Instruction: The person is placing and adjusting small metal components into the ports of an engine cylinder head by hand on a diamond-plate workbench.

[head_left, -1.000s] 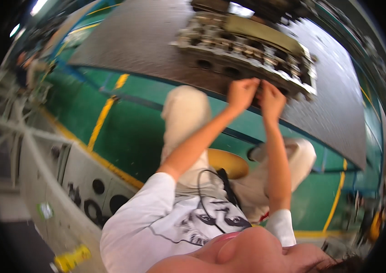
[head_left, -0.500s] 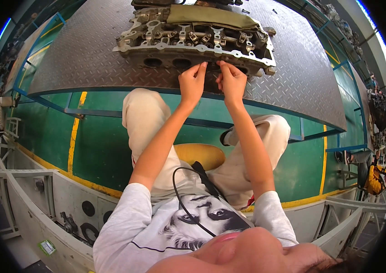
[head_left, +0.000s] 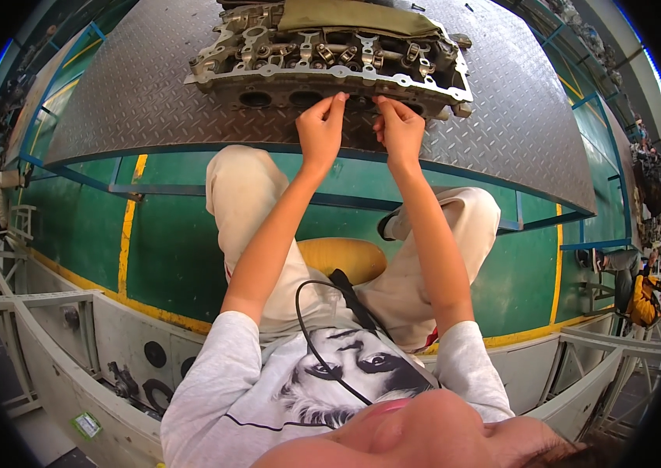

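Observation:
A metal engine cylinder head (head_left: 338, 72) lies on the diamond-plate table (head_left: 151, 93), with rocker parts showing on top and round ports along its near side. My left hand (head_left: 321, 129) is at that near side, thumb and fingers pinched together close to a port. Beside it, my right hand (head_left: 400, 132) is also closed in a pinch at the same face, a little to the right. Whatever the fingertips of either hand hold is too small or hidden to make out. An olive-green cloth (head_left: 357, 17) is draped over the far side of the cylinder head.
Blue rails (head_left: 330, 199) run under the table's near edge, above a green floor (head_left: 174, 257) with yellow lines. A yellow stool seat (head_left: 342, 260) shows between my knees. Behind me stand grey metal frames (head_left: 57, 312). Other people's legs appear at both far sides.
The cylinder head and table sit slightly higher and further left in the picture. Both hands stay pinched at the near face, the left a little further from the right.

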A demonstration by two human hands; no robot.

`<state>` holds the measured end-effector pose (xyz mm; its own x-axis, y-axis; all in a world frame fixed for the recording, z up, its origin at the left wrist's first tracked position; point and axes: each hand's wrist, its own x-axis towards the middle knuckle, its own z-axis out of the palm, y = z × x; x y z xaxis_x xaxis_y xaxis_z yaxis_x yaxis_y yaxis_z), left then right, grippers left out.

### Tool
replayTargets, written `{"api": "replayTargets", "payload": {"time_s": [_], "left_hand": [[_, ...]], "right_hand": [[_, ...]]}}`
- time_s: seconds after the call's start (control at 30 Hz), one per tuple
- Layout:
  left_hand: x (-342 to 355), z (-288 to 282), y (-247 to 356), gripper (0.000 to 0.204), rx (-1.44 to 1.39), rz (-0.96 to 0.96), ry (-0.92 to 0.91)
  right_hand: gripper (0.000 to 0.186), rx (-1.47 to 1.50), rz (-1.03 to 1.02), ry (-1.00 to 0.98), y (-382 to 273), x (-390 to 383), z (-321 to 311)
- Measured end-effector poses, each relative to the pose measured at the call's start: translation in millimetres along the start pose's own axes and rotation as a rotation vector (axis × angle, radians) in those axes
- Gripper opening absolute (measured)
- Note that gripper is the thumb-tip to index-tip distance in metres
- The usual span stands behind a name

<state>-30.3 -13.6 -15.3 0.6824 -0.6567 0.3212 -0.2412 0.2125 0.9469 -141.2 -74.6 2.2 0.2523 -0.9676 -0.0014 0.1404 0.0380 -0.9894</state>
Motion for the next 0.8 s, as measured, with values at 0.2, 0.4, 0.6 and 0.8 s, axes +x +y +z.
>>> {"api": "replayTargets", "payload": {"time_s": [0.2,0.4,0.6,0.8], "left_hand": [[4.7,-10.4,7.8,0.025,-0.029,-0.030,0.046],[7.2,-6.4,-5.7,0.024,0.057,0.077,0.075],[14.1,-5.8,-13.2,0.028,0.182,0.170,0.082],[13.1,-6.0,-19.2,0.030,0.256,0.173,0.097]], "right_hand": [[0.020,-0.134,-0.070,-0.013,0.8,-2.0,-7.0],[0.018,-0.122,-0.078,0.028,5.7,5.4,-7.2],[0.018,-0.210,-0.104,0.052,15.5,10.1,-4.3],[0.019,-0.362,-0.179,0.083,21.0,11.4,-2.8]]}}
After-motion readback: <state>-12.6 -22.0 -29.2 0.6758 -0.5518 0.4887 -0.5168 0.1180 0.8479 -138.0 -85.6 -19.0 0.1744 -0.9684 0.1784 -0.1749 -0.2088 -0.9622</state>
